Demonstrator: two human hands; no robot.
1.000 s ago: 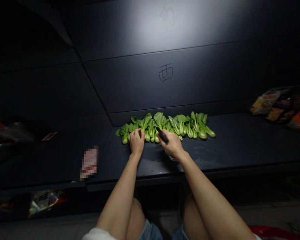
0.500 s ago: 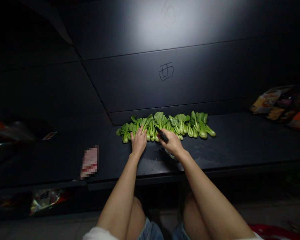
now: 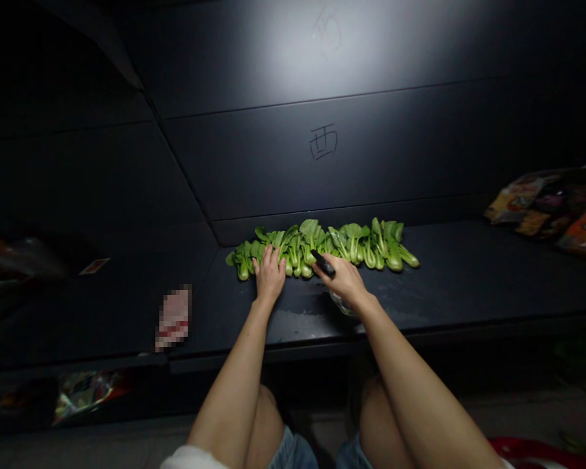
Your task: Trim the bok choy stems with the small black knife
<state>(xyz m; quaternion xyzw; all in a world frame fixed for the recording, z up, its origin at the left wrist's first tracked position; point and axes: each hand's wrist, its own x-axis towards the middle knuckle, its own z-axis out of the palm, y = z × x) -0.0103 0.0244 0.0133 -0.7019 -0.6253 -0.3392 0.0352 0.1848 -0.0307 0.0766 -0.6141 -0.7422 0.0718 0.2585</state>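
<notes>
A row of green bok choy [image 3: 354, 242] lies along the back of the dark shelf, leaves toward the rear panel and pale stems toward me. My left hand [image 3: 270, 273] rests on the left part of the row, fingers stretched over the leaves and stems. Just in front of the middle of the row, my right hand [image 3: 344, 280] is closed round a spray bottle [image 3: 323, 264]. Its black head points toward the greens, and part of a clear body shows beneath my hand. My palm and fingers hide the rest of it.
Wet patches mark the dark shelf [image 3: 293, 326] in front of the greens. Colourful packaged bags [image 3: 532, 202] stand at the right. A pixelated pinkish item [image 3: 174, 319] and a small card [image 3: 94, 266] lie to the left. Behind rises a dark panel [image 3: 273, 156] with a handwritten character.
My right hand has shifted slightly right and toward me with the spray bottle. My left hand stays on the bok choy, almost unmoved.
</notes>
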